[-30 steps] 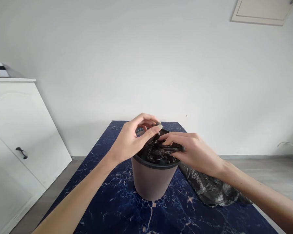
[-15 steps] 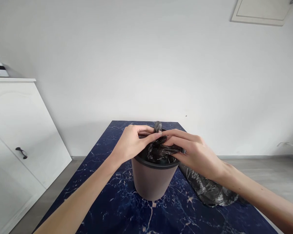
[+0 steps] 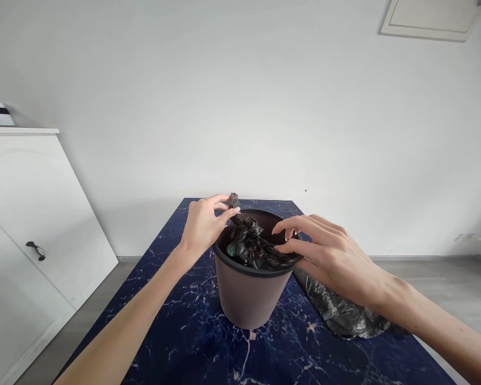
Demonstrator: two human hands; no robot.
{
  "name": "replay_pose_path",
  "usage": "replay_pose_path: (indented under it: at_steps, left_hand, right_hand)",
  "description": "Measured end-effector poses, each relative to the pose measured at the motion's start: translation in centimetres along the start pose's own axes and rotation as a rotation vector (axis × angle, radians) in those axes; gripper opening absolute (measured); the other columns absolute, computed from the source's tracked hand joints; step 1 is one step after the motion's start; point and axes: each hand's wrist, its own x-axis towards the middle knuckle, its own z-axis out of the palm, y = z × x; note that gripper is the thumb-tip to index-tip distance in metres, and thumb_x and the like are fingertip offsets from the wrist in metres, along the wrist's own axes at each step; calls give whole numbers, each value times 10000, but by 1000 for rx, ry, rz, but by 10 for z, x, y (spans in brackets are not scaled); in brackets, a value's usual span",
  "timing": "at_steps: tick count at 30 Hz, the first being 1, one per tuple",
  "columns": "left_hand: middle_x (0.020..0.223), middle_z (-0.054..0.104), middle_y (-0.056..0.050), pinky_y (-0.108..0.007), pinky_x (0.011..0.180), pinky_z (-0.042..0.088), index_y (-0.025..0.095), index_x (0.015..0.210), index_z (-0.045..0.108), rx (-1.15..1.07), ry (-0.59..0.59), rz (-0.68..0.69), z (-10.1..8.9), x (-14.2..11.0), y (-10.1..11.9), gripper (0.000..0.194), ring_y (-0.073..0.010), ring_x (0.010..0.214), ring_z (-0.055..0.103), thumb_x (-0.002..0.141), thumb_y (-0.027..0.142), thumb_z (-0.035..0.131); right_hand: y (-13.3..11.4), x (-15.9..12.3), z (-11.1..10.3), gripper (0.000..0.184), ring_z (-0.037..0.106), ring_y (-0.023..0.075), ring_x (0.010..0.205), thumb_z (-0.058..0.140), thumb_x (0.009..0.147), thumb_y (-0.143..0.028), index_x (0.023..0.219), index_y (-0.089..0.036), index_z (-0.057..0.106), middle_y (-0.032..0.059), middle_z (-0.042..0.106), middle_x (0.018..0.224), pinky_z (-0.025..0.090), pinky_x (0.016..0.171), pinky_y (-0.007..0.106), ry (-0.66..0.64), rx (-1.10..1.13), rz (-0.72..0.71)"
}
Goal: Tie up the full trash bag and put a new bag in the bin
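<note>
A grey-brown trash bin (image 3: 250, 299) with a black rim stands upright on the dark blue marbled table. Inside it lies a knotted black plastic garbage bag (image 3: 250, 243). Between thumb and fingers, my left hand (image 3: 204, 222) pinches one twisted end of the bag above the bin's left rim. My right hand (image 3: 324, 243) hovers at the right rim, thumb and index finger apart with a gap between them. The bag's other twisted end runs beneath the right thumb, and its tip is hidden by the hand.
A crumpled second black plastic bag (image 3: 344, 313) lies on the table (image 3: 184, 337) to the right, partly under my right forearm. A white cabinet (image 3: 36, 214) stands at left, and a pale wall (image 3: 240, 107) rises behind the table.
My left hand has moved left with its end of the bag, away from my right hand. My right fingers have come off the knot and spread. The knot now shows lower in the bin.
</note>
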Motion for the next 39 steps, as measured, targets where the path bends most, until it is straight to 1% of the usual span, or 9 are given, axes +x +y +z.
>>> replay_pose_path:
  at_steps: [6,9,12,15,21,24,28,34,39]
  left_hand:
    - [1080,863,-63,-533,1118,559,239,1176,812,-57,17,-4,-3,0,2,407,-365,1162,781,915,550,777]
    - [1091,861,-49,-524,1156,537,244,1197,804,-140,14,-2,-6,-4,12,407,-358,1209,764,908,530,797]
    - [1075,862,-42,-517,1191,508,253,1201,802,-199,18,18,-9,-8,22,408,-346,1207,765,895,521,824]
    - [1066,861,-38,-508,1209,488,255,1218,789,-238,5,24,-10,-11,27,441,-325,1164,779,881,535,846]
    - [1231,824,-54,-451,1215,473,274,1297,729,-384,-23,-9,-13,-17,17,498,-284,1272,722,905,567,826]
    - [1428,729,-93,-411,1177,502,266,1353,675,-537,94,-42,-12,-20,-10,508,-268,1390,639,993,623,695]
    - [1374,715,-129,-367,1104,535,219,1227,666,-474,301,-245,0,-27,-72,589,-267,1328,657,1023,750,513]
    - [1112,763,-139,-423,975,559,206,1047,675,-317,194,-425,37,-59,-163,651,-328,1115,711,963,831,514]
    - [991,782,-96,-449,959,558,222,953,695,-229,70,-444,62,-83,-196,547,-300,992,732,993,748,551]
  right_hand:
    - [8,-1,-5,224,725,261,1081,573,952,-51,998,-237,690,77,710,1331,627,868,479,-115,143,145]
    - [8,9,-1,86,749,245,1063,668,994,-236,1076,-254,689,70,732,1284,652,838,421,-182,269,288]
    - [8,24,10,370,768,234,958,726,982,-406,1310,-250,654,84,760,1199,664,786,397,-195,339,380]
    - [11,40,26,493,783,238,916,744,962,-399,1408,-213,645,125,756,1278,670,800,419,-212,347,362]
    - [20,58,43,130,797,286,991,696,978,-261,1050,-254,804,46,841,1067,627,837,441,-245,376,321]
    - [23,56,39,128,791,260,925,685,976,-272,1037,-249,795,36,839,1046,608,777,408,-197,403,389]
    - [32,53,32,159,779,249,912,675,976,-363,1020,-244,770,44,827,1029,601,779,414,-114,516,554]
    - [45,61,26,313,716,210,839,741,932,-520,990,-213,748,64,786,970,597,738,389,54,814,667]
    - [49,74,15,356,703,194,924,834,879,-536,1025,-215,777,66,791,1040,585,839,366,151,974,756]
